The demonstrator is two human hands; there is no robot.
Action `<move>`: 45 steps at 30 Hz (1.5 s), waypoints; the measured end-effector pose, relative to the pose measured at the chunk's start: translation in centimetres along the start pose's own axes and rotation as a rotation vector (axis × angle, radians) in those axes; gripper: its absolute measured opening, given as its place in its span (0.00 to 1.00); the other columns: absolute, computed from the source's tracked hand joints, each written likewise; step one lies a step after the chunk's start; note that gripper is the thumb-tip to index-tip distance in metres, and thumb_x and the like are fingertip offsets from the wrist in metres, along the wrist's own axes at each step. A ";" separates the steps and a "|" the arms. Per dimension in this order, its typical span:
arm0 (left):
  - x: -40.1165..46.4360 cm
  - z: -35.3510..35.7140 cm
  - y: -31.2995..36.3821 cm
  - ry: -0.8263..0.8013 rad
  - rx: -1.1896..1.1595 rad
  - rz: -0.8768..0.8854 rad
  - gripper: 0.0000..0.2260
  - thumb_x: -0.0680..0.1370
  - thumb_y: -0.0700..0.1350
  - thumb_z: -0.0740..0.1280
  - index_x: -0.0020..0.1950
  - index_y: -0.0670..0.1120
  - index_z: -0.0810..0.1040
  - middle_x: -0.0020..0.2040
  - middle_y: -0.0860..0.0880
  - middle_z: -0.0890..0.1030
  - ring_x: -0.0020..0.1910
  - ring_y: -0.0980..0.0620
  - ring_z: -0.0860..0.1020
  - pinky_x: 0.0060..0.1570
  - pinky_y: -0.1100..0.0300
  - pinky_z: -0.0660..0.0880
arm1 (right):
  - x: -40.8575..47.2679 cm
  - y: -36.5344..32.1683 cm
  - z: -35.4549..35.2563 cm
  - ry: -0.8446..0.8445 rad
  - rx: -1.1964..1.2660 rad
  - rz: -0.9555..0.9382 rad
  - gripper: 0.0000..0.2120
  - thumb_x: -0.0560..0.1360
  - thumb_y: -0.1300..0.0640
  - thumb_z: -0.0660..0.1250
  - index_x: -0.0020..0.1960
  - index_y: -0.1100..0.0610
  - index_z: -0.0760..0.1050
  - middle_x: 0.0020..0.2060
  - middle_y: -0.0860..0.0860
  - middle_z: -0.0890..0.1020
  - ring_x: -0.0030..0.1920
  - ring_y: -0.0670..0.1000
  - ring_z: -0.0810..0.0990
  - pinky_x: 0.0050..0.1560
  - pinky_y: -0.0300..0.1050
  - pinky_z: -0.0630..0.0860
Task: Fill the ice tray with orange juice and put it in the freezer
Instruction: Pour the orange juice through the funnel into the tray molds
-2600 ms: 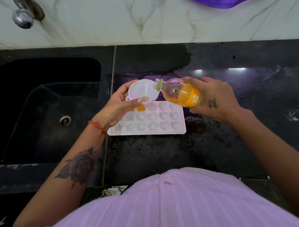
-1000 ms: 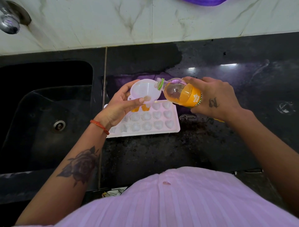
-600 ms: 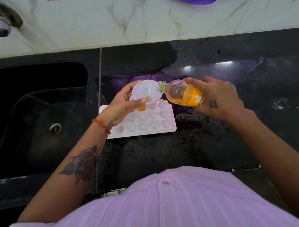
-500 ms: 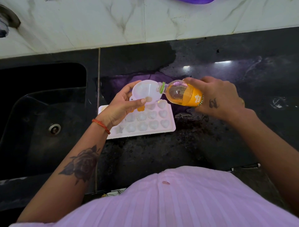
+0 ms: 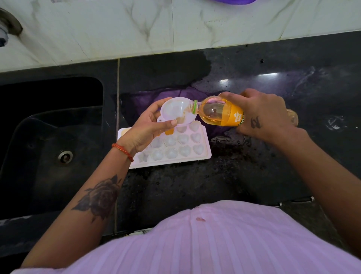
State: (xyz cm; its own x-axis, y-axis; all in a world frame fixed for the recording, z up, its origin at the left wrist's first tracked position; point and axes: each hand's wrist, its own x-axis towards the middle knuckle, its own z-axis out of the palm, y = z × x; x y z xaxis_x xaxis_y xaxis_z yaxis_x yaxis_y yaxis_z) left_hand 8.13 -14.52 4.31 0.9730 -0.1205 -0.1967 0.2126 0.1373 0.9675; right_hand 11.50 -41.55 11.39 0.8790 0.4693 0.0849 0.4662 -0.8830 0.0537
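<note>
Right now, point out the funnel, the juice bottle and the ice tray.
funnel (image 5: 176,109), head view, on its white inner bowl.
juice bottle (image 5: 220,114), head view, on its clear shoulder beside the orange label.
ice tray (image 5: 183,150), head view, on an unfilled mould near its front edge.

The left hand (image 5: 145,129) covers the ice tray's (image 5: 203,156) far-left cells, so their contents cannot be told. The funnel's (image 5: 176,112) spout is hidden behind that hand's thumb. The right hand (image 5: 259,115) covers the bottle's (image 5: 220,115) rear half and most of its label. Far behind the tray, a purple object (image 5: 233,1) and a tap (image 5: 7,27) are cut off by the frame edges.
</note>
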 end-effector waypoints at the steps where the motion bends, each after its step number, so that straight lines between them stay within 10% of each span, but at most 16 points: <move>1: 0.0 0.0 0.0 -0.003 -0.004 0.000 0.27 0.69 0.34 0.71 0.65 0.51 0.71 0.49 0.60 0.83 0.52 0.56 0.81 0.48 0.56 0.81 | 0.0 0.0 0.0 -0.001 -0.002 0.001 0.39 0.65 0.51 0.75 0.71 0.42 0.61 0.53 0.56 0.78 0.47 0.61 0.78 0.42 0.50 0.70; 23: 1.0 1.2 0.6 -0.046 -0.031 0.003 0.28 0.67 0.38 0.73 0.66 0.49 0.71 0.57 0.53 0.78 0.58 0.49 0.79 0.53 0.55 0.79 | -1.1 0.8 -0.1 0.027 0.206 0.052 0.41 0.60 0.48 0.77 0.69 0.44 0.65 0.50 0.56 0.80 0.46 0.62 0.79 0.44 0.49 0.71; 30: 1.9 2.0 0.2 -0.065 0.083 -0.024 0.27 0.69 0.42 0.74 0.64 0.58 0.70 0.50 0.59 0.83 0.53 0.43 0.79 0.61 0.36 0.69 | -1.8 1.6 0.0 0.012 0.109 0.064 0.38 0.64 0.47 0.75 0.70 0.43 0.62 0.50 0.56 0.78 0.45 0.62 0.78 0.42 0.48 0.69; 37: 2.1 2.4 0.2 -0.077 0.134 -0.035 0.27 0.69 0.44 0.75 0.63 0.62 0.70 0.48 0.61 0.83 0.43 0.51 0.79 0.40 0.60 0.77 | -2.2 1.9 -0.1 -0.004 0.008 0.083 0.38 0.66 0.46 0.74 0.71 0.41 0.59 0.52 0.55 0.77 0.46 0.61 0.78 0.40 0.45 0.64; 45: 2.3 2.5 -0.1 -0.085 0.136 -0.022 0.26 0.71 0.40 0.73 0.63 0.60 0.70 0.48 0.61 0.83 0.43 0.58 0.82 0.40 0.61 0.78 | -2.2 2.0 -0.4 -0.005 -0.030 0.081 0.36 0.68 0.48 0.72 0.72 0.42 0.59 0.53 0.57 0.77 0.46 0.62 0.78 0.40 0.47 0.64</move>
State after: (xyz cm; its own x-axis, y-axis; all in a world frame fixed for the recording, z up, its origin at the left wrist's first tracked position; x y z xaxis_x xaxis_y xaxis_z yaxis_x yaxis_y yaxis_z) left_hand 10.11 -17.27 4.17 0.9560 -0.2051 -0.2096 0.2141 -0.0001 0.9768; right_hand 10.43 -44.37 11.71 0.9142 0.3961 0.0856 0.3903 -0.9175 0.0769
